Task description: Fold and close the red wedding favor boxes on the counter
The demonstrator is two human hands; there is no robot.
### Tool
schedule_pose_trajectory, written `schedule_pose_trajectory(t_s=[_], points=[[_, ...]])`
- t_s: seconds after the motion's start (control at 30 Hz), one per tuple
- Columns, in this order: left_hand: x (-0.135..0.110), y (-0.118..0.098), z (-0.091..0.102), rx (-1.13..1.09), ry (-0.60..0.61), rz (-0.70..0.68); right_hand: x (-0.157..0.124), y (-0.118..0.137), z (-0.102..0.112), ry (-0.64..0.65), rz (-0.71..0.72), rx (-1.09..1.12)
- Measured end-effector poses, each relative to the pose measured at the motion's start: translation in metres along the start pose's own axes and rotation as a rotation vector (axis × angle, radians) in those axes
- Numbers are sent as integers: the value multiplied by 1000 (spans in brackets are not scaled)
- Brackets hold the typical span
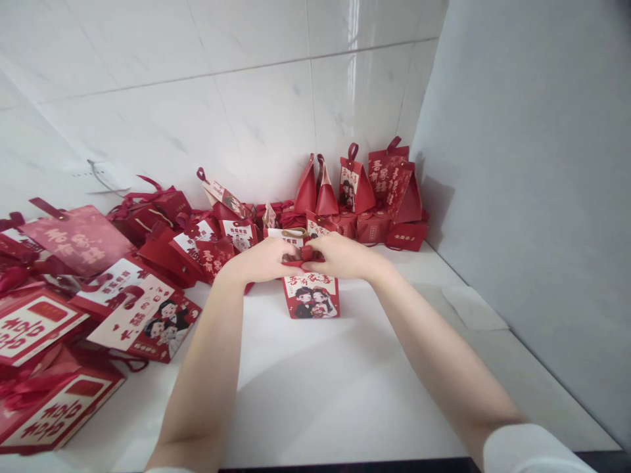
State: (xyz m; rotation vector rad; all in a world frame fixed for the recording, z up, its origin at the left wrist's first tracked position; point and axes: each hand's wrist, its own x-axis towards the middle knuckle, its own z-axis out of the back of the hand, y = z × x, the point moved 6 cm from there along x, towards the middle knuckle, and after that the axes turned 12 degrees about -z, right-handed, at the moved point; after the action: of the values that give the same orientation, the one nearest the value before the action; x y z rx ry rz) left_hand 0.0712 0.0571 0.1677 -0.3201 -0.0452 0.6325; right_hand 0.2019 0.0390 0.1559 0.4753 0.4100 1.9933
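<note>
A small red gift box (311,297) with a cartoon couple on its white front stands upright on the white counter (315,387), in the middle. My left hand (266,260) and my right hand (341,256) meet over its top. Both have their fingers curled and pinched on the box's red top flaps and ribbon. The box's top is mostly hidden under my fingers.
Several flat red boxes and bags (98,295) lie heaped at the left. Folded, closed boxes (374,190) stand in a row at the back against the tiled wall. A grey wall (532,197) bounds the right side. A white paper scrap (473,309) lies at the right.
</note>
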Motion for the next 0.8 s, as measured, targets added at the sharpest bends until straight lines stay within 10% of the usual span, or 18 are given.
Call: schedule_pose_trajectory(t_s=[0.3,0.5,0.63,0.8], points=[[-1,-11,17,-565,-538,-146,-22,-18,60,-483,-49,396],[5,-6,-5,-843,-370,42,-24,-45,68,-805,-144,885],[8,-7,1,-988,-592,16,-16,-47,54,-833,-121,1195],[13,-1,4,-1201,-926,-2,-1,-29,27,-556,-148,1429]])
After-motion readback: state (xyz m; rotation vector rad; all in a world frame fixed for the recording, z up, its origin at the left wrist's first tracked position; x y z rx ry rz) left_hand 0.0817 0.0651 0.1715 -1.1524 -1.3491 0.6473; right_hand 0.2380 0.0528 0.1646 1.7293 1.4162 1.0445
